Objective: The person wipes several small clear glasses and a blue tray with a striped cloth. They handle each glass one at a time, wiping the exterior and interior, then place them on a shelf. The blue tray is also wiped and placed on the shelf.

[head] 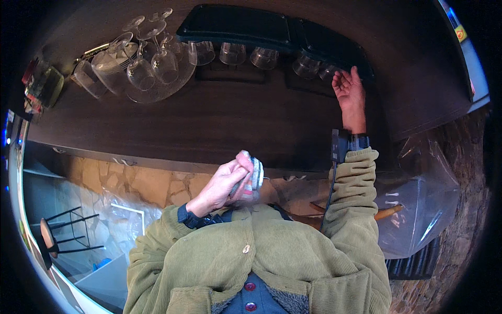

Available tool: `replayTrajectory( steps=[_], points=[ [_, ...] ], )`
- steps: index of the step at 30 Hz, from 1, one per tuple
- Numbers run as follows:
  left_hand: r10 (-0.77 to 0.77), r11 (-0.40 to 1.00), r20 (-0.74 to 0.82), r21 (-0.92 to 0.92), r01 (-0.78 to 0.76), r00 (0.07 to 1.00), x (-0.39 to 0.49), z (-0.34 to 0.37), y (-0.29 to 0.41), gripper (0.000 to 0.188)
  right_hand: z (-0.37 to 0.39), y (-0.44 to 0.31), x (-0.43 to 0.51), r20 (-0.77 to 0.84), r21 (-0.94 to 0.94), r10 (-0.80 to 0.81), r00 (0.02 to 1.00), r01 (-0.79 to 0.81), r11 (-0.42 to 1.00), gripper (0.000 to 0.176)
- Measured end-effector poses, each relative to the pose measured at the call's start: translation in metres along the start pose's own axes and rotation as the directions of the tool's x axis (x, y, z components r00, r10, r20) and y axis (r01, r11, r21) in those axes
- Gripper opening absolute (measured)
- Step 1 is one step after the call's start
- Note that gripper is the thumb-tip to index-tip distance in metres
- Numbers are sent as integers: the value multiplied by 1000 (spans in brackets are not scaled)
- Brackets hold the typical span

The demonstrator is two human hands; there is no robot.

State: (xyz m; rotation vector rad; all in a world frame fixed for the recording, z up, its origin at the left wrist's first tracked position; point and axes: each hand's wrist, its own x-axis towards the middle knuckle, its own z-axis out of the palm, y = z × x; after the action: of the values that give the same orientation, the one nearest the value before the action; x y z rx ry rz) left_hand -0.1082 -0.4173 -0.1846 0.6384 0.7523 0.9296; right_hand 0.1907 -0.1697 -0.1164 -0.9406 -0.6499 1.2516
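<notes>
My left hand (219, 186) holds a bunched striped cloth (251, 176) in front of my chest, past the near edge of a dark wooden surface (235, 121). Stretched out to the far right, my right hand (349, 88) is at a drinking glass (327, 71) at the end of a row. Its fingers are partly curled, and whether they grip the glass I cannot tell. Several more clear tumblers (232, 53) stand in that row, their far ends hidden by two dark trays or lids (239, 24).
Stemmed wine glasses (141, 74) stand at the far left by a round glass plate (164, 92), stacked plates (127, 53) and a square glass vessel (51, 86). Drawer handles (123, 161) line the near edge. Clear plastic sheeting (415, 212) lies at right; a stool (49, 237) stands lower left.
</notes>
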Motion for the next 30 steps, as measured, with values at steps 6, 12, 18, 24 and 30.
replayTrajectory(
  steps=[6, 12, 18, 24, 30],
  points=[
    [86, 991, -55, -99, -91, 995, 4, 5, -14, 21, 6, 20, -30, 147, -28, -35, 989, 39, 999, 37],
    [-208, 960, 273, 242, 142, 939, 23, -3, -11, 30, 25, 50, -125, 246, -90, 79, 966, -58, 994, 27],
    [-341, 922, 608, 364, 131, 717, 35, 5, -27, 61, -28, 61, -296, -234, -506, -431, 871, 270, 819, 33],
    [-413, 910, 763, 317, 269, 497, 24, 47, -18, 63, -10, 100, -461, -328, -787, -675, 661, 205, 582, 41],
    [-479, 877, 762, 442, 191, 436, 59, 58, -85, 58, 29, 70, -544, -208, -933, -893, 400, 193, 303, 14]
  ],
)
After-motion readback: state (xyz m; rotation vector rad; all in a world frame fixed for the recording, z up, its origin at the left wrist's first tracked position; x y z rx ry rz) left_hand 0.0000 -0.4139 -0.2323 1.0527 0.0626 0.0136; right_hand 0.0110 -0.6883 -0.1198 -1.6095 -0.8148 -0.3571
